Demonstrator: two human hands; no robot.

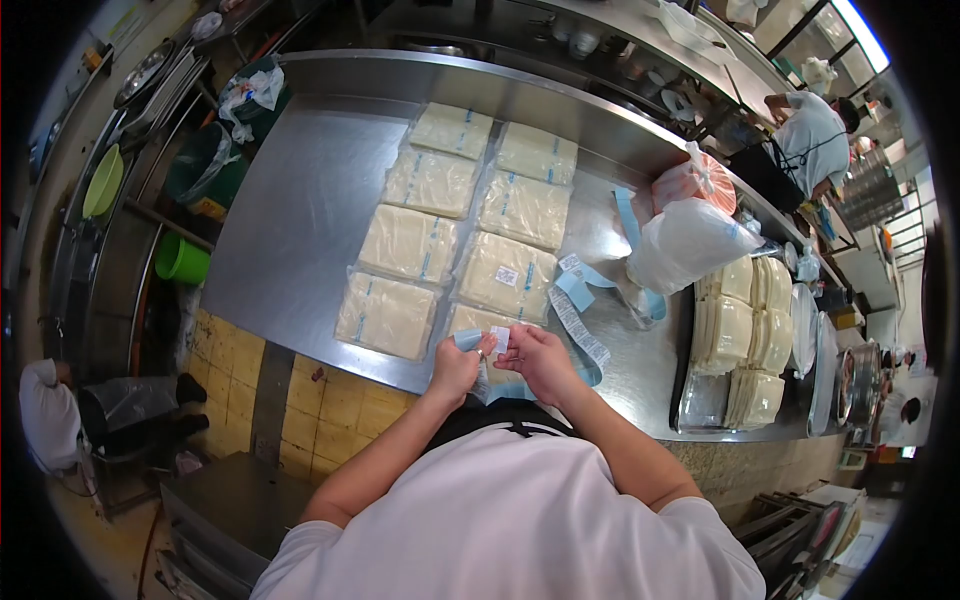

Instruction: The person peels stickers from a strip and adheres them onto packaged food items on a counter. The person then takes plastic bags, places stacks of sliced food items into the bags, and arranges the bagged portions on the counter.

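In front of my body, my left hand pinches a piece of light-blue label backing strip. Close beside it, my right hand grips a small white sticker label between thumb and fingers. Beneath and just beyond both hands lies a clear plastic pack of pale square sheets, partly covered by them. Farther up the same row is a pack with a white printed label on its top. A curling strip of printed labels trails to the right of my right hand.
More bagged packs lie in two rows on the steel table. To the right are a white plastic bag, an orange-filled bag and a dark tray of stacked pale sheets. Other people are in the room.
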